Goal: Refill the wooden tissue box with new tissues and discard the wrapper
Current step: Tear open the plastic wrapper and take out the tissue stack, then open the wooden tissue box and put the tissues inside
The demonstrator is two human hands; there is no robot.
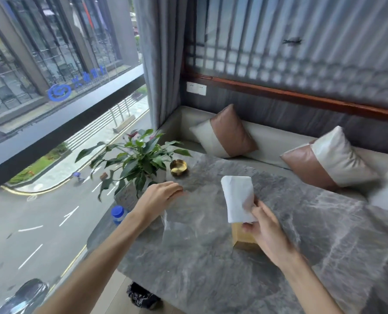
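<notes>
Left arm stretched forward over the grey marble table (pixel 188 257); left hand (pixel 160 196) palm down, fingers loosely extended and empty, near the potted plant (pixel 141 159). Right hand (pixel 265 232) angled in from the right, thumb and fingertips pinching the lower edge of a white tissue pack (pixel 237 198), which stands upright. Pack's base sits in the top of the wooden tissue box (pixel 243 236), partly behind the right hand. Gold dish (pixel 178 168) beside the plant; whether it holds anything is unclear.
</notes>
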